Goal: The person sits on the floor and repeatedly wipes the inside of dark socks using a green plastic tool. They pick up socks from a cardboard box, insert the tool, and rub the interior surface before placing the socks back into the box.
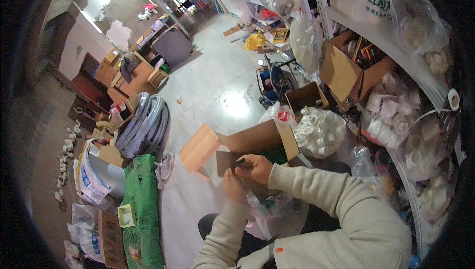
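Observation:
My right hand [259,169] pinches a small dark object [241,163], too small and blurred to name. Meeting it from below, my left hand [234,188] has its fingertips at the same object. Just beyond both hands stands an open cardboard box [256,137] with its flaps spread; something green shows inside, and the rest of its contents is hidden. Under my forearms lies clear plastic bagging [265,215], partly covered by the hands and sleeves.
A small wooden stool [200,146] stands left of the box. To the right sit a clear bag of white fittings [319,131] and shelving [402,180] full of bagged parts. On the left are coiled grey hoses [144,124] and a long green-wrapped bundle [141,195].

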Demonstrator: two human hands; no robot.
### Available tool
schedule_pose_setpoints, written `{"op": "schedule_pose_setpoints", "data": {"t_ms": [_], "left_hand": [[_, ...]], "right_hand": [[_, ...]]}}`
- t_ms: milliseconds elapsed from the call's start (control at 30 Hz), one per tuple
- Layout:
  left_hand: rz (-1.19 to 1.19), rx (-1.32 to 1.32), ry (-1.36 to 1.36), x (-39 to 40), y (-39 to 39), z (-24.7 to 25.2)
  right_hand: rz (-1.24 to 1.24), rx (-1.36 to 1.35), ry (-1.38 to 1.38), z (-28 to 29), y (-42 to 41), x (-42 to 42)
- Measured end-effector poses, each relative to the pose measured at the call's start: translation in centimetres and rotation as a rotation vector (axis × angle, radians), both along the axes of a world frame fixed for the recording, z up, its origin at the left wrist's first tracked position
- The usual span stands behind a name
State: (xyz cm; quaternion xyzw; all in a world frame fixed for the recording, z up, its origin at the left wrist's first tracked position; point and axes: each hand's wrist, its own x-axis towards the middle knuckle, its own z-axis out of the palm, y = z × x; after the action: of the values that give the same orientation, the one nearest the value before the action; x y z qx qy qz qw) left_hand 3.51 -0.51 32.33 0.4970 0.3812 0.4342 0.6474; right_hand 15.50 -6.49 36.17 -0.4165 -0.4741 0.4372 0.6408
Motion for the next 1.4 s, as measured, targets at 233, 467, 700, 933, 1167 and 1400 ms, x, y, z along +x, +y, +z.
{"op": "schedule_pose_setpoints", "data": {"t_ms": [233,467,700,933,1167,1400], "left_hand": [[-0.102,-0.108,-0.118,1.1,0.8,0.3],[-0.149,0.158,-0.192,0.6,2.0,-3.7],[-0.047,0.223,0.088,1.7,4.6,-4.7],[-0.131,-0.184,-0.103,2.4,6.4,-3.2],[-0.057,-0.459,-0.005,1.2,9.1,-3.4],[-0.023,-0.704,-0.333,0.6,12.3,-4.9]], "right_hand": [[0.112,-0.014,0.111,-3.5,2.7,0.7],[-0.199,-0.098,-0.475,-3.8,3.3,-0.1],[-0.248,-0.283,-0.017,-4.5,5.8,0.2],[-0.183,-0.337,0.310,-6.7,8.1,1.1],[-0.164,-0.324,0.536,-6.4,8.7,2.5],[-0.169,-0.283,0.428,-6.2,9.3,2.4]]}}
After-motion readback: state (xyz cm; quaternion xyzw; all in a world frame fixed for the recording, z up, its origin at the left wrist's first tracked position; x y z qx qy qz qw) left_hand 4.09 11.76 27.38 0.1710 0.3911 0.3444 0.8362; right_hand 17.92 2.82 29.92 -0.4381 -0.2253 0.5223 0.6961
